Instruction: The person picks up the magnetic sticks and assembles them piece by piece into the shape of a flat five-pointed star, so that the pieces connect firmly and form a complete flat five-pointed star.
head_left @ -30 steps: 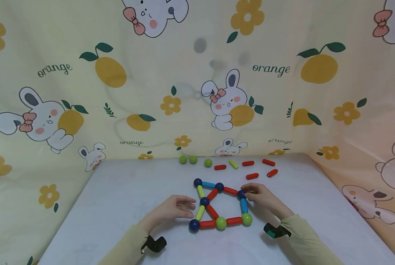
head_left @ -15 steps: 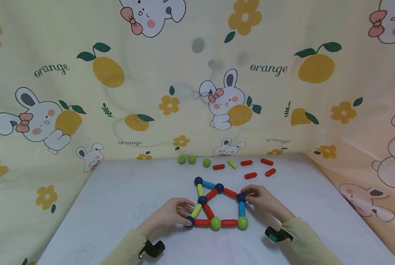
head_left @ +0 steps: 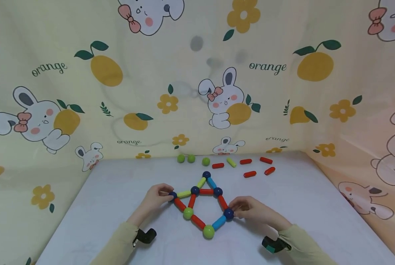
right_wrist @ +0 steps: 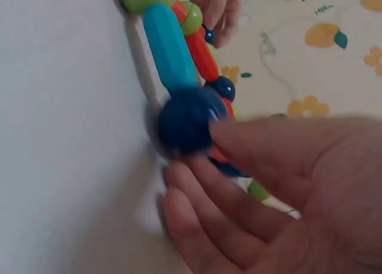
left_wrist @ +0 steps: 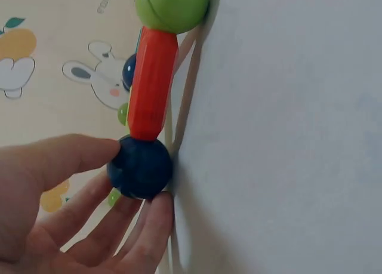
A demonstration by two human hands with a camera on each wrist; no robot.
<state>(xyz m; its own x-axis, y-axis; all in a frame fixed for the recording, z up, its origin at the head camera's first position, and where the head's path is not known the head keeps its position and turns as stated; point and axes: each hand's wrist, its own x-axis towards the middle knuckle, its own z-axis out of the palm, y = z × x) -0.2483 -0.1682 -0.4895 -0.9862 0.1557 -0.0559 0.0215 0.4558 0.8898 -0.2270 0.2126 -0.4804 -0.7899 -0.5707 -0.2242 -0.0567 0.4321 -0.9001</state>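
A flat frame of coloured rods and balls lies on the table, a triangle at each of two sides of a five-sided ring. My left hand (head_left: 157, 197) pinches the dark blue ball (left_wrist: 141, 168) at its left corner, thumb on one side and fingers on the other. At the right corner, my right hand (head_left: 254, 210) holds another dark blue ball (head_left: 229, 214) between thumb and fingers. From that ball a blue rod (head_left: 219, 223) runs to the green ball (head_left: 209, 232) nearest me. A red rod (left_wrist: 152, 83) joins the left ball to a second green ball (head_left: 188, 213).
Along the back of the white table (head_left: 124, 176) lie three loose green balls (head_left: 191, 158), a lime rod (head_left: 231, 162) and several red rods (head_left: 250, 174). A printed cloth (head_left: 171, 73) stands behind the table and along its sides.
My left hand has taken hold of the left corner ball and moved up and left. My right hand has come nearer with its ball. The whole frame has turned clockwise.
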